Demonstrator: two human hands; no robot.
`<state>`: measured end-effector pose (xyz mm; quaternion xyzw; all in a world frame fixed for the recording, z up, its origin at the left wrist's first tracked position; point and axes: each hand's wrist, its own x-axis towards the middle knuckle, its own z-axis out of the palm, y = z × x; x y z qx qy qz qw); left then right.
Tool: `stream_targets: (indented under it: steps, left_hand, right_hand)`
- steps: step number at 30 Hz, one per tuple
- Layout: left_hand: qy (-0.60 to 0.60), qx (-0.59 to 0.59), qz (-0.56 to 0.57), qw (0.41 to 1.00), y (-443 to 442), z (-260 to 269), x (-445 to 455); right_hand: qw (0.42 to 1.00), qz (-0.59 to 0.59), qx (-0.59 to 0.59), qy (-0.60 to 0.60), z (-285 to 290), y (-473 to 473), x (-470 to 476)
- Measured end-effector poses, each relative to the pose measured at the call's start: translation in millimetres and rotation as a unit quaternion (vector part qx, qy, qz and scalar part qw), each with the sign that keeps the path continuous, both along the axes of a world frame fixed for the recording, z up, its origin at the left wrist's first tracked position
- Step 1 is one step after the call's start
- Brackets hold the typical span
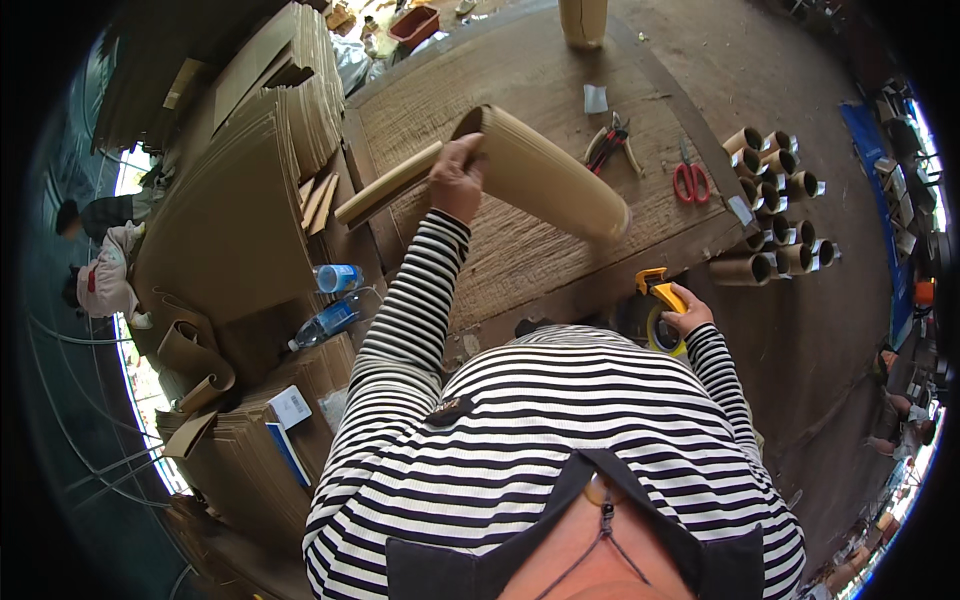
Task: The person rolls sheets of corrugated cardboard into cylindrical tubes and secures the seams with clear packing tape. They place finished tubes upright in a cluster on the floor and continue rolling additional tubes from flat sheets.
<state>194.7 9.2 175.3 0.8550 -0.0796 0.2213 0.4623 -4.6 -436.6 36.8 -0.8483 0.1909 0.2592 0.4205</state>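
Note:
My left hand (457, 176) grips the upper left end of a large brown cardboard roll (555, 172). The roll lies tilted over a worn wooden work table (517, 247), its lower end towards the right and slightly blurred. A narrower cardboard roll (390, 184) extends left from behind the same hand; whether the two are joined cannot be told. Low at the table's near edge, my right hand (688, 311) holds a yellow tape dispenser (666, 296) with a tape roll in it. Red-handled scissors (690, 180) and pliers (611, 142) lie on the table.
Cardboard stacks (225, 210) rise at the left, near two plastic bottles (326, 319). Several cardboard tubes (776, 202) with white tags lie right of the table. Another roll (583, 26) stands at its far end, beyond a white paper piece (595, 98). People (109, 270) are at far left.

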Motion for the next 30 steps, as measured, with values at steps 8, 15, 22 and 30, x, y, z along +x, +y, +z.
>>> stream_targets:
  steps: [8, 15, 22, 30]
  left_hand:
    - [-0.143, 0.142, -0.321, 0.925, -83.8, 67.7, -59.5]
    - [-0.01, 0.045, -0.384, 0.922, -102.1, 85.1, -68.7]
    - [0.211, 0.22, -0.21, 0.929, -133.2, 104.0, -56.8]
    - [0.103, 0.329, -0.134, 0.929, -114.0, 102.3, -36.8]
  right_hand:
    - [0.981, -0.078, 0.046, -0.169, -22.4, -59.6, 15.0]
    - [0.989, -0.096, 0.066, -0.09, -14.5, -48.8, 4.0]
    - [0.988, -0.074, 0.093, -0.096, -28.0, -55.4, 13.3]
    - [0.985, -0.027, 0.143, -0.097, -14.8, -60.5, 41.9]
